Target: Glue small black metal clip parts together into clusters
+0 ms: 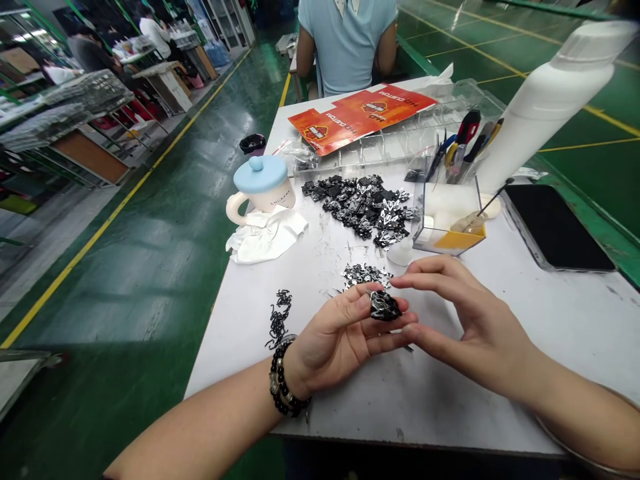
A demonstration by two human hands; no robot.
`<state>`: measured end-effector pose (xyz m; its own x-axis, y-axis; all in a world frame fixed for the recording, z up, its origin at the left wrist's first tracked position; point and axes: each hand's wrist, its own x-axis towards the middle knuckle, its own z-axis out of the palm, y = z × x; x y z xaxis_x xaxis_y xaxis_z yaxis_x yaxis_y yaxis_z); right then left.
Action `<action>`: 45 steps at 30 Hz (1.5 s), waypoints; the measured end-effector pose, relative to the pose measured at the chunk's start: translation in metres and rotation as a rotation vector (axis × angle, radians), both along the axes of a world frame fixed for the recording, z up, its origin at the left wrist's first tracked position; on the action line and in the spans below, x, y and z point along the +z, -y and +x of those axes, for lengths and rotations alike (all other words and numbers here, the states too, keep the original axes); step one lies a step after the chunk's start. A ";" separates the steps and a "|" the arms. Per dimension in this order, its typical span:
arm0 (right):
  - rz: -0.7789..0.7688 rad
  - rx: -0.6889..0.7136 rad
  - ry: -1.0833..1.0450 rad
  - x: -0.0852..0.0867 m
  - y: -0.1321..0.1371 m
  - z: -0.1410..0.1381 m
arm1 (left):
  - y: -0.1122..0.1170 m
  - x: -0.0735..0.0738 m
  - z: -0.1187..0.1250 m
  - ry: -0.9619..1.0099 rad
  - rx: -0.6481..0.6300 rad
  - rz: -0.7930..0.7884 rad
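A small black part with silver metal pieces [384, 306] lies on the fingers of my left hand [345, 327], gripped under the thumb. My right hand [467, 320] is beside it with thumb and fingers apart. Its fingertips come close to the part and to my left fingers; whether they touch is hard to tell. A thin dark tip shows below my left fingers, too little of it to name. Just behind my left hand is a small heap of silver metal pieces [367, 274]. Small black curved pieces [279, 317] lie left of my left hand. Farther back spreads a pile of black and silver parts [367, 203].
A lidded mug [265, 183] and crumpled tissue [267, 237] stand at the left edge of the white table [240, 300]. To the right are a clear box [447, 220], pliers and cutters [463, 143], a white bottle [555, 100] and a phone [557, 227]. A person [347, 47] sits ahead.
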<state>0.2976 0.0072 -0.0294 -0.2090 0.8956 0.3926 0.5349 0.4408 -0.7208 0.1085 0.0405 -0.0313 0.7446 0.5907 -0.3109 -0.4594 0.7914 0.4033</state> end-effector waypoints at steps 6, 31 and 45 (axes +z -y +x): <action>-0.047 0.045 -0.007 -0.002 0.002 -0.002 | 0.001 -0.002 -0.001 0.015 -0.045 -0.002; -0.229 0.173 -0.117 0.003 0.003 0.003 | -0.011 0.008 -0.014 -0.706 0.410 1.970; -0.272 0.190 -0.107 0.004 0.004 0.003 | -0.011 0.010 -0.016 -0.716 0.367 2.044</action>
